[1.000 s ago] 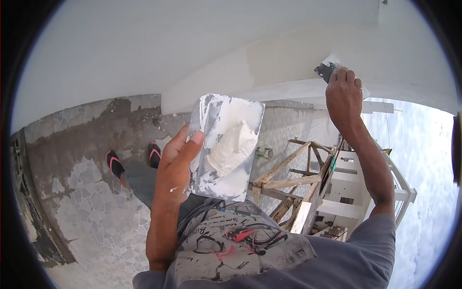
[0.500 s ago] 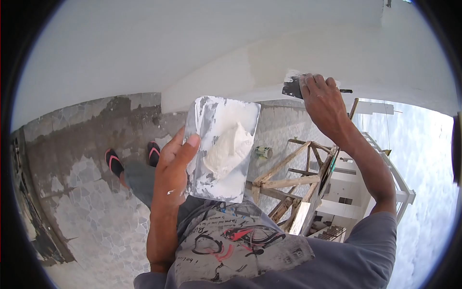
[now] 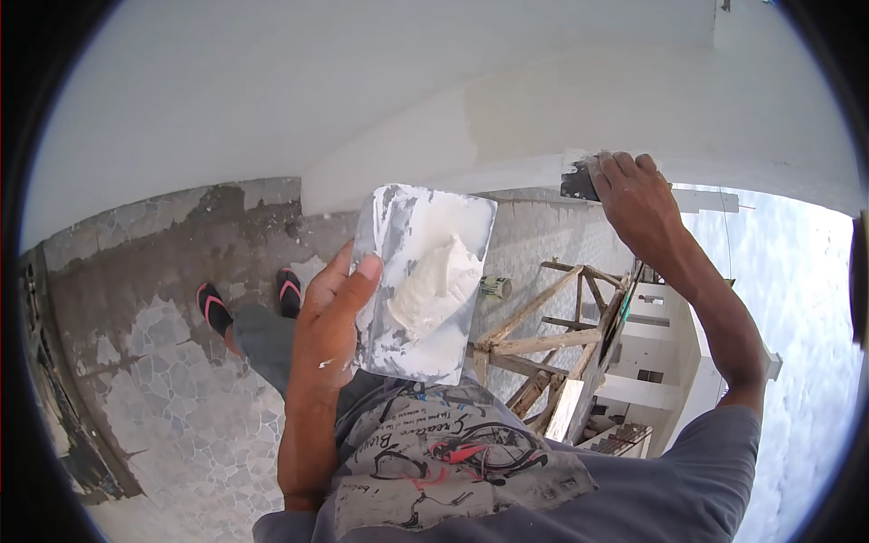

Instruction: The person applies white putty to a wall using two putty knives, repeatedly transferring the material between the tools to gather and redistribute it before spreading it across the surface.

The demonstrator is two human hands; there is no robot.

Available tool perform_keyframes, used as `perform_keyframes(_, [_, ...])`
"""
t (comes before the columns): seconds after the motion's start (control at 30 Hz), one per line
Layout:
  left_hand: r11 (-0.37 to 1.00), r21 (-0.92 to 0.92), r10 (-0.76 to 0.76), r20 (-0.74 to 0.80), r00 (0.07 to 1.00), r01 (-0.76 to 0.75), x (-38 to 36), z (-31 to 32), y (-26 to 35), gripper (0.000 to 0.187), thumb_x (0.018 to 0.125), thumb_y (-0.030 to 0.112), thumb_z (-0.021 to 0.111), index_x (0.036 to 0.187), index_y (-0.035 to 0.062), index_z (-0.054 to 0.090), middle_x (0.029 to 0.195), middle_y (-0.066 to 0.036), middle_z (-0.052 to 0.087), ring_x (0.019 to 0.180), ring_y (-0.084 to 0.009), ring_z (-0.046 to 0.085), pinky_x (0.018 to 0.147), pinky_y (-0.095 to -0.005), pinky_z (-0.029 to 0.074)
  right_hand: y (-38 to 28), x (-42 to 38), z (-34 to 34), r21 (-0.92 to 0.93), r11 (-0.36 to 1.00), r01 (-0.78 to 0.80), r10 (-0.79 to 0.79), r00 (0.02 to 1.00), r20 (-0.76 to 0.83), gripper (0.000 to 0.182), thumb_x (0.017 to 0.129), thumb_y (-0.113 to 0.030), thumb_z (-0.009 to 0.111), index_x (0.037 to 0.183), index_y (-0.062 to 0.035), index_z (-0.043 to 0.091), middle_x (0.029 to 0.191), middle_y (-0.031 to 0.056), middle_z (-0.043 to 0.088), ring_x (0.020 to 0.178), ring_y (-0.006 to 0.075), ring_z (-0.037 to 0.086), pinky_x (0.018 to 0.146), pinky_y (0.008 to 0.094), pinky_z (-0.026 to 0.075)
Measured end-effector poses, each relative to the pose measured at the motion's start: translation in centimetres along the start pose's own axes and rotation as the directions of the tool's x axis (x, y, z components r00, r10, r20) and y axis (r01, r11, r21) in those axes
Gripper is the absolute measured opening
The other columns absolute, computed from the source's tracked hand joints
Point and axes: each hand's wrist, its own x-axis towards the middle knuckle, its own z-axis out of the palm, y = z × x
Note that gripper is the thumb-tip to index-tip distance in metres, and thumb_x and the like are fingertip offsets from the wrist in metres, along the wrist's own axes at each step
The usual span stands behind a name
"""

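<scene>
Head view: at two o'clock, the right hand (image 3: 638,197) has its grip closed on a dark scraper (image 3: 577,184), seemingly against the lower edge of the pale wall (image 3: 534,122); at eight o'clock the left hand (image 3: 333,308) clasps a central plate (image 3: 457,339) bearing white paste (image 3: 437,288). Even pressure and a level plate should serve best.

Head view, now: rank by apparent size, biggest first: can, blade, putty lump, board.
1. Board
2. Putty lump
3. Blade, visible part only
4. Can; it sits farther off, so its real size is unsure.
</scene>
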Motion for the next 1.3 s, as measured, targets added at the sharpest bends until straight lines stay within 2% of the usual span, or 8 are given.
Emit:
perform_keyframes(0.07, [1.0,-0.013,0.005,0.025,1.0,-0.004,0.1,-0.1,-0.1,0.05,0.1,0.021,0.052,0.141,-0.0064,0.042,0.128,-0.013,0.059,0.113,-0.0151,0.058,0.098,-0.0258,0.043,1.5,0.3,-0.4,-0.142,0.982,-0.127,0.087,0.962,-0.257,0.035,0.085,-0.005,0.058,0.118,0.0062,0.06,0.111,0.0145,0.063,0.102,0.0237,0.06,0.087,0.0374,0.048])
perform_keyframes(0.23, [1.0,-0.011,0.001,-0.005,1.0,-0.001,-0.1,0.0,0.0,0.049,0.1,0.02,0.052,0.141,-0.0064,0.042,0.128,-0.013,0.059,0.113,-0.0152,0.058,0.098,-0.0258,0.042,5.1,2.5,0.8,-0.209,0.86,-0.465,0.444,0.885,-0.14,0.034,0.085,-0.006,0.059,0.117,0.0057,0.061,0.111,0.0151,0.062,0.104,0.0259,0.058,0.088,0.039,0.047])
perform_keyframes(0.33, [1.0,-0.017,-0.003,-0.005,1.0,0.003,0.0,0.0,0.0,0.049,0.1,0.02,0.051,0.141,-0.0064,0.043,0.128,-0.013,0.059,0.114,-0.0152,0.057,0.098,-0.026,0.042,3.6,3.3,2.1,-0.254,0.856,-0.45,0.426,0.893,-0.146,0.034,0.085,-0.008,0.06,0.116,0.0054,0.061,0.111,0.0144,0.061,0.105,0.0265,0.057,0.089,0.0403,0.046])
perform_keyframes(0.6, [1.0,-0.013,0.021,0.005,1.0,-0.021,0.3,0.7,0.2,0.048,0.101,0.021,0.051,0.14,-0.0063,0.043,0.127,-0.013,0.06,0.113,-0.0149,0.057,0.099,-0.0266,0.041,-4.8,2.8,4.1,0.04,0.997,0.069,-0.071,0.996,0.046,0.036,0.083,-0.008,0.057,0.115,0.0072,0.062,0.11,0.0164,0.061,0.104,0.027,0.056,0.09,0.0396,0.046])
perform_keyframes(0.8, [0.999,0.014,0.029,-0.003,1.0,-0.029,0.1,1.3,0.4,0.049,0.101,0.022,0.05,0.14,-0.0061,0.043,0.127,-0.013,0.06,0.114,-0.015,0.057,0.099,-0.0266,0.041,-0.9,5.1,3.3,-0.028,0.993,-0.119,0.108,0.964,-0.241,0.025,0.082,-0.008,0.061,0.103,0.0042,0.066,0.103,0.0153,0.062,0.102,0.0259,0.056,0.086,0.0399,0.046])
perform_keyframes(0.9, [1.0,0.011,0.016,0.012,1.0,-0.016,0.0,1.1,0.4,0.049,0.101,0.023,0.05,0.141,-0.0061,0.042,0.127,-0.013,0.06,0.114,-0.0151,0.057,0.099,-0.0267,0.041,0.6,6.6,4.0,-0.087,0.974,-0.211,0.197,0.97,-0.14,0.025,0.082,-0.007,0.06,0.104,0.004,0.066,0.104,0.015,0.062,0.102,0.0255,0.056,0.086,0.0393,0.046])
perform_keyframes(1.1, [0.999,-0.025,0.048,0.004,0.999,-0.048,-0.2,1.3,0.1,0.049,0.102,0.023,0.05,0.141,-0.0061,0.042,0.126,-0.013,0.06,0.113,-0.0144,0.057,0.098,-0.0264,0.043,-3.6,5.5,6.5,-0.135,0.991,0.024,-0.039,0.994,-0.105,0.025,0.086,-0.013,0.057,0.102,0.0025,0.068,0.104,0.0161,0.062,0.104,0.0277,0.055,0.092,0.0415,0.043])
perform_keyframes(1.3, [0.997,-0.047,0.057,-0.018,0.998,-0.058,-0.4,0.7,-0.1,0.049,0.102,0.023,0.051,0.14,-0.0058,0.043,0.125,-0.012,0.061,0.111,-0.0135,0.058,0.096,-0.0252,0.043,-4.8,6.1,3.7,0.09,0.958,0.272,-0.273,0.962,-0.004,0.029,0.082,-0.007,0.06,0.108,0.0052,0.065,0.11,0.0152,0.063,0.102,0.0263,0.059,0.09,0.0406,0.048])
